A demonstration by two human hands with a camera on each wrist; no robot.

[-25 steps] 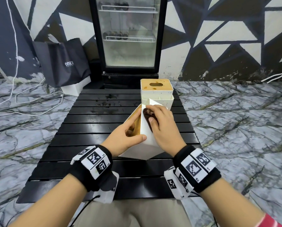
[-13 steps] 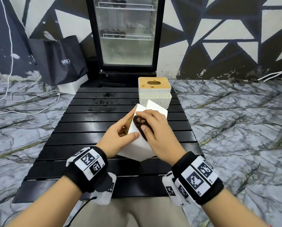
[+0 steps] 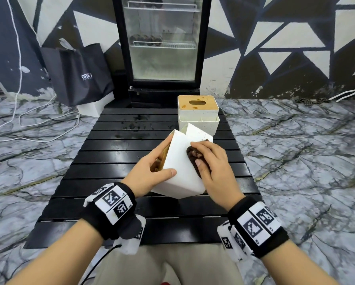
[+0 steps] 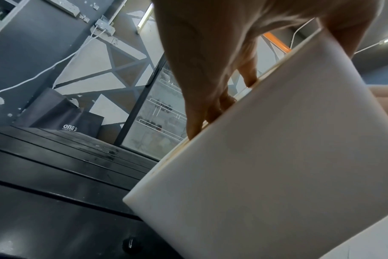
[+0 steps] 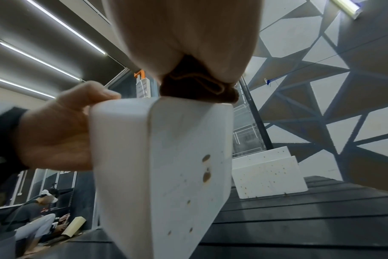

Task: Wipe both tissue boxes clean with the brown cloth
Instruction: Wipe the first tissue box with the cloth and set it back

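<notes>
Tissue box one, white with a tan top, is tilted on a lower corner over the middle of the black slatted table. My left hand grips it, thumb across the near white face and fingers curled over the tan top's edge. My right hand presses the bunched brown cloth flat against the upper white face, fingers curved over the cloth; in the right wrist view the cloth sits right on the box's top edge, above a side dotted with brown spots. The second tissue box stands upright just beyond, near the table's far right edge, its tan top stained and its white front speckled. Bare slats lie open to the left and in front of me, with smudges near the far middle. Beyond the table stand a glass-door fridge and a black bag on the marbled floor.
</notes>
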